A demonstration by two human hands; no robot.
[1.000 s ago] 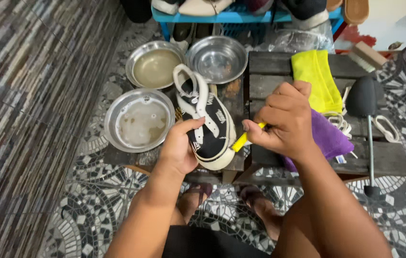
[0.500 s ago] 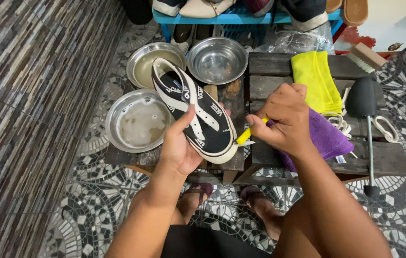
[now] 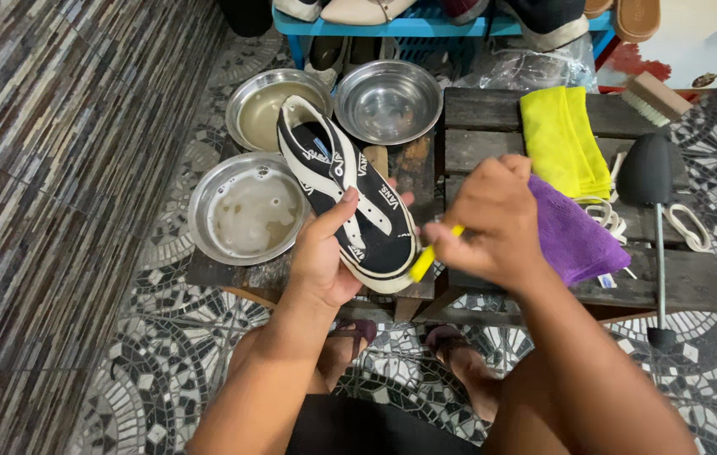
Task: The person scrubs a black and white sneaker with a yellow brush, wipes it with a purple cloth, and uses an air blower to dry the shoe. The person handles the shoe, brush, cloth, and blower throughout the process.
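From the head camera, the left hand (image 3: 322, 257) is gripping a black and white sneaker (image 3: 350, 198) from underneath, its fingers curled around the sole and the thumb pressing on the side by the white stripe. The sneaker is being held tilted above the dark wooden surface (image 3: 670, 278), toe end towards the person, heel end reaching out over the metal bowls. The right hand (image 3: 489, 221) is closing tightly around a small yellow brush (image 3: 427, 257), its fingers wrapped on the handle, and the brush's tip is touching the white rubber edge at the sneaker's toe.

Three round metal bowls are sitting just beyond the sneaker: one with cloudy water (image 3: 250, 211) at the left, one with murky liquid (image 3: 274, 105) behind it, and one bare and shiny (image 3: 388, 101). A purple cloth (image 3: 573, 232) is lying just beside the right hand, with a yellow cloth (image 3: 562, 139) behind it. A black shoe tree (image 3: 647, 173) on a rod and white laces (image 3: 685, 226) are lying further right. A wooden scrubbing brush (image 3: 652, 97) is resting near the far corner.
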